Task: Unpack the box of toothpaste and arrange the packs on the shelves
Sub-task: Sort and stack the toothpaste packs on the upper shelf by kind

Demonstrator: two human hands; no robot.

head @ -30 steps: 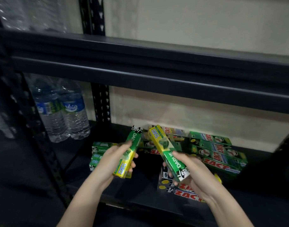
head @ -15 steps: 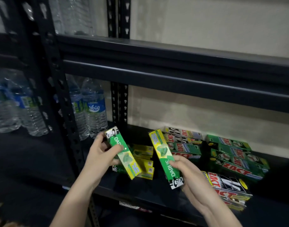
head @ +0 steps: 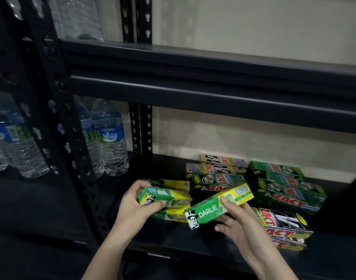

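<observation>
We are gripping a Darlie pack (head: 218,206) in our right hand (head: 236,225), low in the middle of the frame, with the thumb on top and the fingers curled beneath; it is tilting up toward the right. Our left hand (head: 132,207) is clamping a second Darlie pack (head: 155,196) by its green end, just above a stack of Darlie packs (head: 174,214) lying on the lower shelf (head: 173,245); whether it is touching the stack we cannot tell, as the hand is covering the near ends. To the right, green Zact packs (head: 282,186) are sitting in piles, with black Zact packs (head: 282,225) nearer us, partly hidden behind our right wrist. At the left of the frame, water bottles (head: 110,138) are standing behind a perforated upright (head: 58,110), blurred. The upper shelf (head: 213,85) is crossing the frame, and more bottles above it are cut off at the top.
</observation>
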